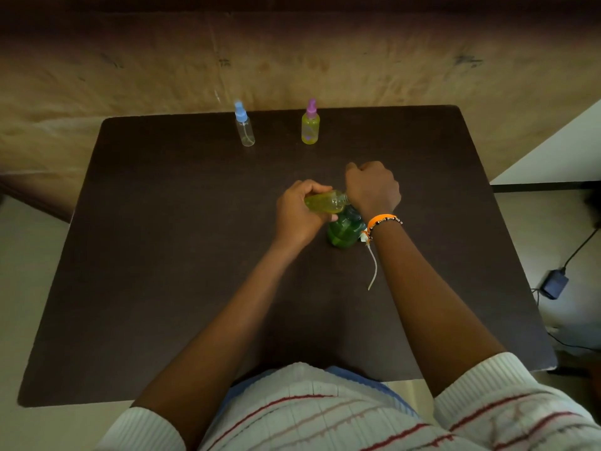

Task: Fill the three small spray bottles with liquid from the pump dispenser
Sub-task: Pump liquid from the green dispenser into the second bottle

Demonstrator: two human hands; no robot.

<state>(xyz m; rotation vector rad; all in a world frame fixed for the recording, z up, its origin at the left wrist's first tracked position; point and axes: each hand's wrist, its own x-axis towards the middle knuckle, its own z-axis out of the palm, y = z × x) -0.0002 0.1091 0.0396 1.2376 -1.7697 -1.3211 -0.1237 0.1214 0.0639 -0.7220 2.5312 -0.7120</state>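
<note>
Spray bottle (325, 202) gripped sideways in left fingers (312, 187); right fingers (353, 169) curl over green dispenser (344, 231).

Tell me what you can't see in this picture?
Head view:
- The pump dispenser: its top is hidden under the right hand and wrist.
- The held bottle: its neck disappears behind the right hand, its base inside the left hand, so the fill level is unclear.
- The right hand's grip: fingers face away.
- The white cap and tube: partly behind the right wrist.
</note>
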